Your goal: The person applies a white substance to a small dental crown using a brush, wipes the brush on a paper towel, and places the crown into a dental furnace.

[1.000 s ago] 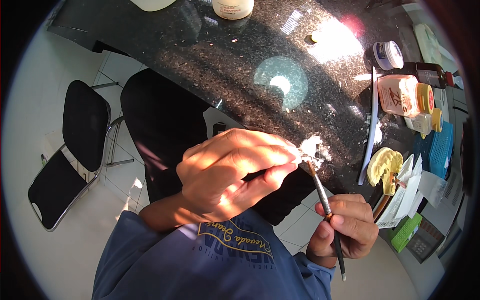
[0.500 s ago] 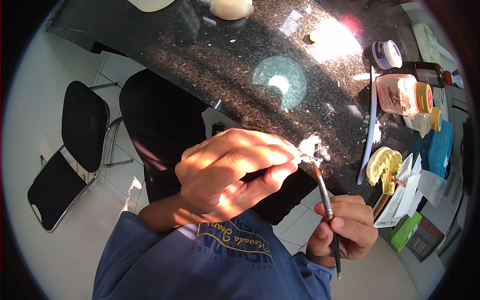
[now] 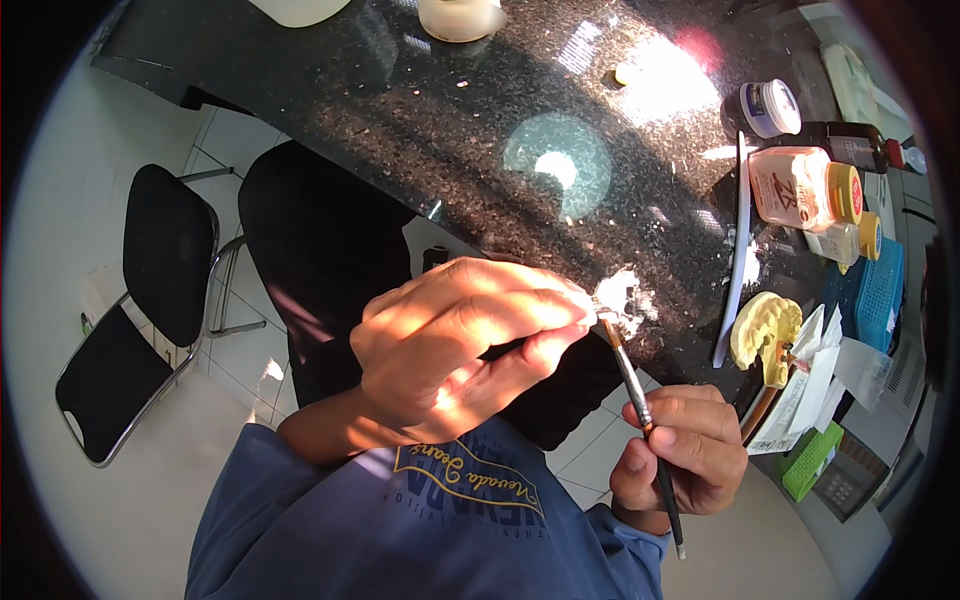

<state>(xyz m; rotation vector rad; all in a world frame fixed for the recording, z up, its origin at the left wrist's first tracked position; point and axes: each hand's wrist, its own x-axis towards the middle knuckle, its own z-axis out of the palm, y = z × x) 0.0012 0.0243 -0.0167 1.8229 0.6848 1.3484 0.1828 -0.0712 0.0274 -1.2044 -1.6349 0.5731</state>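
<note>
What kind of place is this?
It's probably a dental workshop. You can see a yellow model of teeth, a pinkish jar with a yellow lid, and a thin brush in the person's right hand.

Bright sunlight [image 3: 665, 80] glares off the dark, speckled granite tabletop [image 3: 450, 160]; to the left, a black-padded, chrome-framed chair [image 3: 165, 250] stands on white floor tiles [image 3: 240, 385].

Yellow script legible, inverted, on blue shirt [image 3: 468, 500]; dark characters on pink yellow-lidded jar [image 3: 788, 186]; bottle label [image 3: 853, 151] unreadable.
</note>
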